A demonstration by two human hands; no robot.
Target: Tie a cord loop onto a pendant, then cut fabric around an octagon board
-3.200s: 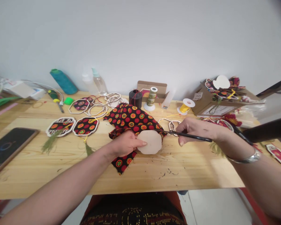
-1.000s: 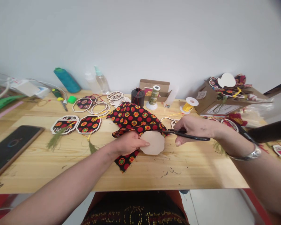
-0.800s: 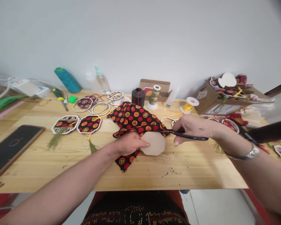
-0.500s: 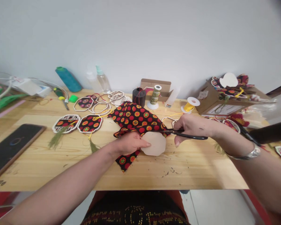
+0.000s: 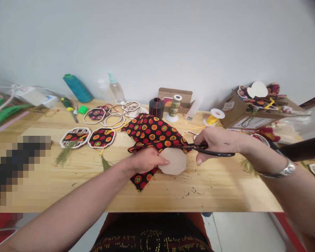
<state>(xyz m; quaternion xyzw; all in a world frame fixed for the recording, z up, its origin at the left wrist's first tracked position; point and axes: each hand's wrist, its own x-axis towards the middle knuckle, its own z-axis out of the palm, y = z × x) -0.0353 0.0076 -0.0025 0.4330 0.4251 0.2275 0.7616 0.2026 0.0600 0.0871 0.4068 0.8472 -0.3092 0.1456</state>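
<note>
A pale scalloped cutout (image 5: 173, 161) is pinched together with black, red-dotted patterned fabric (image 5: 154, 130) under the thumb of my left hand (image 5: 146, 160). My right hand (image 5: 208, 141) is closed round black-handled scissors (image 5: 217, 153). Their blades lie along the cutout's upper edge, against the fabric, and the tips are hidden by the cloth. One corner of the fabric hangs below my left hand. Left of the cloth lie a framed fabric pendant (image 5: 102, 137) and a lattice-framed pendant (image 5: 75, 137), both with green tassels.
Behind the cloth stand a black thread spool (image 5: 156, 107), a green-patterned spool (image 5: 174, 106) and a yellow thread spool (image 5: 213, 117). A cardboard box (image 5: 233, 112) holding ornaments is at right. A screwdriver (image 5: 69, 107) and teal thread cone (image 5: 78, 88) lie at back left.
Both hands keep nearly the same position, with the scissors still at the cutout's upper edge. The view shifts very slightly.
</note>
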